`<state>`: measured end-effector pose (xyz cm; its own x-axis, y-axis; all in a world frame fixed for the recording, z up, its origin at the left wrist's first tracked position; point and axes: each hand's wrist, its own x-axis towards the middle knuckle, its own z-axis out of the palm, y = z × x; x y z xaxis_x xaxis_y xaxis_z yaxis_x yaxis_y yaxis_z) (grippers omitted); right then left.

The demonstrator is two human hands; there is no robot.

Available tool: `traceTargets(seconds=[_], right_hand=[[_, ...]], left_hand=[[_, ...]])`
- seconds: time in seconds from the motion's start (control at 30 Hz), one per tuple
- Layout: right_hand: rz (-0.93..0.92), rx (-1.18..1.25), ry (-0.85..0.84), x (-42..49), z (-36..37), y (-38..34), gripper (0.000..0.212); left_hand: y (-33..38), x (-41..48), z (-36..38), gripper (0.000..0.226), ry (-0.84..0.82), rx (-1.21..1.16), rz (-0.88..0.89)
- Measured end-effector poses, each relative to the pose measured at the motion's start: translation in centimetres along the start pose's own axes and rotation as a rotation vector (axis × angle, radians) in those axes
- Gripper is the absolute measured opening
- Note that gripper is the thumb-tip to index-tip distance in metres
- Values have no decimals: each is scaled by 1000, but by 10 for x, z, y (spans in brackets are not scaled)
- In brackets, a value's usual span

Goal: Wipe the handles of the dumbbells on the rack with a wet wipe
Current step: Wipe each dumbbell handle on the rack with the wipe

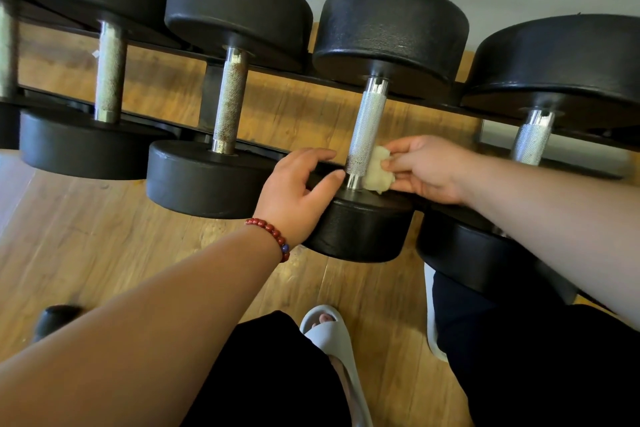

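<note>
Above wood flooring (104, 246), a wet wipe (377, 170) is pinched against a dumbbell handle (367, 125) by right fingers (405, 163); left fingers (311, 156) spread, perhaps touching it

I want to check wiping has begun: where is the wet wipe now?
In the head view, just right of centre, the wet wipe is pinched in the right hand against the right side of a shiny dumbbell handle, near its lower end.

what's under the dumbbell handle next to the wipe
Under the handle the wood floor shows between the black rack rails. The near rail is mostly covered by the left hand and the dumbbell's near head.
</note>
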<state>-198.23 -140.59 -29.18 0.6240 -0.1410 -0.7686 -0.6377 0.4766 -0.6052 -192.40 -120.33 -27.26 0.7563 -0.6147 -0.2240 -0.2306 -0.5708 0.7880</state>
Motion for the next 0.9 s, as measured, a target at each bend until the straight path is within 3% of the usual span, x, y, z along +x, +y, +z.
traceTargets(seconds=[0.1,0.27,0.43,0.6,0.73,0.9], right_hand=[[-77,158,68,4,-1,-5,35],[40,15,-33,-1,2,4,31],[-31,185,15,3,2,2,29],[-3,8,-32,-3,0,3,26],[-53,94,-4,-1,0,0,23],[-15,-99,-46,-6,1,-1,28]], left_hand=[[-4,0,-2,36,-20,50,60],[-5,0,0,39,14,19,65],[-5,1,2,42,43,-11,43],[-6,1,2,38,61,-14,56],[-7,1,2,39,57,-10,58],[-6,1,2,40,63,-2,58]])
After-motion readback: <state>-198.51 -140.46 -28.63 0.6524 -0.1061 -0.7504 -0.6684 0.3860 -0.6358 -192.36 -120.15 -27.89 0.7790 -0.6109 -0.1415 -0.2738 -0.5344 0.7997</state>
